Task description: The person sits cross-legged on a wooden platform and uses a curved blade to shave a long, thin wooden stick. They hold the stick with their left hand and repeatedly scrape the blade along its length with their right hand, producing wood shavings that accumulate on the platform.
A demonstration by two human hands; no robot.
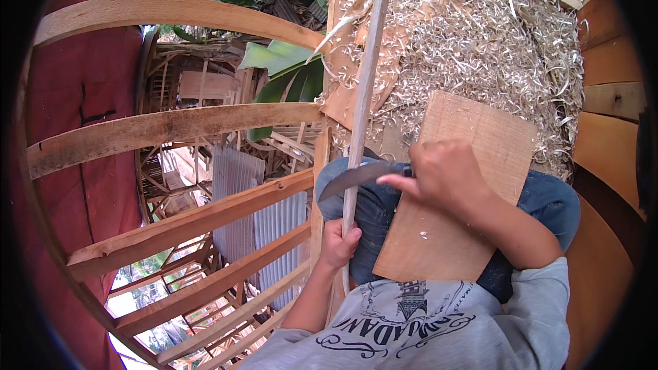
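Observation:
My left hand point(340, 243) is closed around the lower part of a long, thin wooden pole point(367, 82), which rises past the top edge of the head view. In my right hand point(449, 171) is the dark handle of a knife with a broad, curved blade point(355, 179). The blade points left and crosses the pole a little above my left hand. Under my right forearm a flat wooden board point(445, 233) lies across my lap, with a small shaving on it. My fingers hide most of the knife's handle.
Curled wood shavings point(486, 48) thickly cover the floor ahead. On the left runs a railing of wooden slats point(199, 216), with corrugated metal sheets point(236, 181) and a red sheet point(82, 130) beyond. A wooden plank wall point(610, 140) stands close on the right.

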